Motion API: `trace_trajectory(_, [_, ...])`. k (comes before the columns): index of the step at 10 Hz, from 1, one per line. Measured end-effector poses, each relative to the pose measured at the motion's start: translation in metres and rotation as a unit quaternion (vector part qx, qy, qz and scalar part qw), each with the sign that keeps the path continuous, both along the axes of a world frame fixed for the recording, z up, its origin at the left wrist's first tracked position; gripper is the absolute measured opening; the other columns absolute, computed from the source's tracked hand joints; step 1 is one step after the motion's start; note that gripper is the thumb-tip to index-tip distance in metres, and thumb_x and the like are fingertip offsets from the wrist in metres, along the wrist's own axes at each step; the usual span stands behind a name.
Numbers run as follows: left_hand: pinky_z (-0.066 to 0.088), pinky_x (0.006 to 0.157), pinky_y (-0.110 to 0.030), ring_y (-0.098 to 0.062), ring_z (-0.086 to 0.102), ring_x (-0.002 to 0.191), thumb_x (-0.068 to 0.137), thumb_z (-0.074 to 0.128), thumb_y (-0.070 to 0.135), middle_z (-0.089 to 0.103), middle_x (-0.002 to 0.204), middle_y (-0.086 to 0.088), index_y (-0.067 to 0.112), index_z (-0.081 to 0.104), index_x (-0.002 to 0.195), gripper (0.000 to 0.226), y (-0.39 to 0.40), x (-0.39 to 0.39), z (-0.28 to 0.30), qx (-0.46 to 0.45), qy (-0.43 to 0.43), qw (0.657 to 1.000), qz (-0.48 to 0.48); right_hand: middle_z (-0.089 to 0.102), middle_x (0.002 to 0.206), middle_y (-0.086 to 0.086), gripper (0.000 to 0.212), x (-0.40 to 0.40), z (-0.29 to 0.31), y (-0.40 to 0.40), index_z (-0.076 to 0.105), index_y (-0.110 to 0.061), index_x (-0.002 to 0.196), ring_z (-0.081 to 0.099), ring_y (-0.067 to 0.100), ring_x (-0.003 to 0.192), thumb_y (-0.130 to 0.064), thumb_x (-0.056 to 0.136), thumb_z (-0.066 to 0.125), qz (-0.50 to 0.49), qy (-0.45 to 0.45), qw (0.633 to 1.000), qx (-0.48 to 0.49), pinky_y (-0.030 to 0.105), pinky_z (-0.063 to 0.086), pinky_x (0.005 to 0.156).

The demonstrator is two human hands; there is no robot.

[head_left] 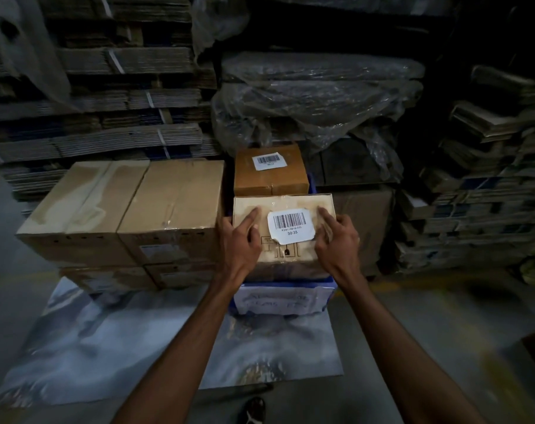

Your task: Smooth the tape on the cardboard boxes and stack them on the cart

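A small cardboard box [290, 258] with a white barcode label [290, 224] sits on top of a blue crate [283, 296]. My left hand [243, 240] lies on its top left of the label, fingers straight and pressing the taped surface. My right hand [336, 240] presses the top right of the label, index finger stretched forward. Behind it stands a darker brown box [271, 179] with its own barcode label. To the left, two larger taped boxes [128, 209] sit side by side on a lower layer of boxes.
Stacks of flattened cardboard [107, 87] fill the back left, and more bundles [489, 194] pile up on the right. A plastic-wrapped pile [315, 96] stands behind the crate. A shiny sheet [168, 341] covers the floor in front. A shoe tip [255, 408] shows below.
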State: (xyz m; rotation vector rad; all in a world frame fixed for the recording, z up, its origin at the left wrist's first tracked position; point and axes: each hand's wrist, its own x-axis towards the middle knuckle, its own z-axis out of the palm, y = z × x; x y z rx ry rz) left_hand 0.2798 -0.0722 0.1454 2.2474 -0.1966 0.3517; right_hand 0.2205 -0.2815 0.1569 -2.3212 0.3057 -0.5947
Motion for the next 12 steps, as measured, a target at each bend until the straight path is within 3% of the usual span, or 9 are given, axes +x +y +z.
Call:
trace_trajectory(1, [0.042, 0.109, -0.033, -0.032, 0.054, 0.109, 0.097, 0.049, 0.035, 0.037, 0.119, -0.007, 0.04, 0.055, 0.14, 0.044, -0.001, 0.018, -0.02, 0.01, 0.027, 1.0, -0.007, 0.054, 0.126, 0.011, 0.047, 0.013, -0.014, -0.001, 0.054, -0.022, 0.147, 0.059, 0.021, 0.108, -0.023, 0.101, 0.058, -0.002, 0.033, 0.999, 0.013, 0.026, 0.043, 0.095])
trace_trajectory(3, [0.04, 0.098, -0.027, -0.027, 0.056, 0.096, 0.1, 0.052, 0.028, 0.04, 0.11, -0.007, 0.039, 0.054, 0.141, 0.043, -0.003, 0.043, -0.033, 0.034, 0.064, 0.997, -0.005, 0.053, 0.125, 0.007, 0.046, 0.04, -0.041, -0.003, 0.053, -0.028, 0.147, 0.059, 0.023, 0.109, -0.029, 0.101, 0.056, -0.005, 0.09, 0.995, 0.037, 0.052, 0.05, 0.103])
trace_trajectory(5, [0.045, 0.104, -0.037, -0.03, 0.058, 0.106, 0.102, 0.048, 0.033, 0.041, 0.126, -0.013, 0.043, 0.047, 0.146, 0.045, 0.0, 0.058, -0.042, 0.064, 0.104, 0.992, 0.004, 0.053, 0.135, 0.01, 0.047, 0.059, -0.047, -0.001, 0.048, -0.028, 0.151, 0.059, 0.025, 0.116, -0.036, 0.104, 0.052, 0.022, 0.11, 0.993, 0.04, 0.048, 0.05, 0.105])
trace_trajectory(6, [0.048, 0.101, -0.04, -0.03, 0.057, 0.105, 0.104, 0.043, 0.037, 0.04, 0.129, -0.014, 0.044, 0.039, 0.149, 0.047, 0.005, 0.062, -0.038, 0.1, 0.117, 0.988, -0.006, 0.05, 0.142, 0.011, 0.047, 0.065, -0.045, 0.001, 0.048, -0.026, 0.151, 0.055, 0.026, 0.123, -0.034, 0.105, 0.051, 0.027, 0.116, 0.992, 0.033, 0.041, 0.047, 0.105])
trace_trajectory(7, [0.05, 0.092, -0.04, -0.029, 0.056, 0.107, 0.102, 0.043, 0.038, 0.041, 0.134, -0.015, 0.034, 0.044, 0.149, 0.047, 0.005, 0.063, -0.031, 0.171, 0.079, 0.982, 0.007, 0.045, 0.148, 0.009, 0.046, 0.063, -0.043, 0.001, 0.049, -0.025, 0.15, 0.053, 0.026, 0.126, -0.035, 0.105, 0.05, 0.023, 0.122, 0.992, 0.018, 0.04, 0.048, 0.103])
trace_trajectory(8, [0.051, 0.089, -0.041, -0.03, 0.055, 0.108, 0.101, 0.045, 0.038, 0.041, 0.135, -0.015, 0.027, 0.05, 0.145, 0.046, 0.005, 0.052, -0.025, 0.228, 0.051, 0.972, 0.021, 0.042, 0.151, 0.012, 0.046, 0.054, -0.041, 0.003, 0.048, -0.023, 0.149, 0.051, 0.031, 0.129, -0.034, 0.105, 0.049, 0.019, 0.135, 0.989, -0.06, 0.047, 0.046, 0.106])
trace_trajectory(9, [0.049, 0.092, -0.043, -0.031, 0.053, 0.111, 0.101, 0.045, 0.037, 0.04, 0.137, -0.016, 0.025, 0.05, 0.145, 0.046, 0.009, 0.036, -0.024, 0.266, 0.043, 0.963, 0.014, 0.038, 0.155, 0.015, 0.051, 0.044, -0.041, 0.007, 0.043, -0.024, 0.152, 0.039, 0.036, 0.14, -0.034, 0.103, 0.051, 0.022, 0.14, 0.98, -0.14, 0.056, 0.036, 0.114])
trace_trajectory(11, [0.045, 0.099, -0.047, -0.035, 0.047, 0.123, 0.099, 0.048, 0.037, 0.037, 0.144, -0.018, 0.026, 0.044, 0.147, 0.049, 0.036, -0.02, -0.028, 0.268, 0.048, 0.962, 0.02, 0.045, 0.149, 0.019, 0.056, 0.007, -0.038, 0.045, 0.05, -0.018, 0.148, 0.033, 0.051, 0.14, -0.023, 0.093, 0.056, 0.056, 0.04, 0.974, -0.215, 0.062, 0.031, 0.115])
trace_trajectory(12, [0.044, 0.102, -0.047, -0.038, 0.047, 0.126, 0.1, 0.049, 0.036, 0.036, 0.147, -0.019, 0.024, 0.039, 0.152, 0.054, 0.053, -0.051, -0.037, 0.234, 0.077, 0.969, 0.021, 0.048, 0.145, 0.019, 0.05, -0.009, -0.053, 0.073, 0.05, -0.012, 0.146, 0.037, 0.048, 0.14, -0.022, 0.097, 0.049, 0.109, 0.0, 0.969, -0.224, 0.061, 0.029, 0.117])
